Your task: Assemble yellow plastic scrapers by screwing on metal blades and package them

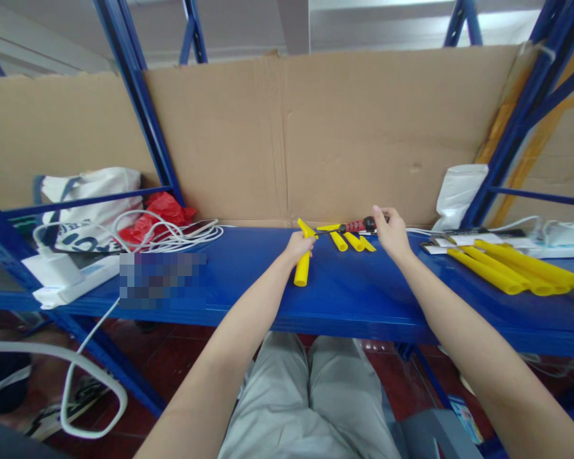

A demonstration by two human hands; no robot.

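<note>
My left hand point(298, 246) is closed around a yellow tube point(302, 273), which stands out above and below the fingers over the blue shelf point(249, 274). In my right hand point(392, 234) is a screwdriver point(358, 225) with a red and black handle, gripped near its end. Its thin shaft points left and reaches the tube close to my left fingers; whether the tip is inside the tube I cannot tell. Just below the handle, several short yellow tube pieces point(352, 241) lie on the shelf between my hands.
Longer yellow tubes point(492, 273) lie at the right. On the left are coiled white cables point(191, 237), a red plastic bag point(165, 213), a white cloth bag point(93, 210) and a power strip point(76, 292). Cardboard point(354, 134) closes off the back, and blue posts point(146, 108) flank it.
</note>
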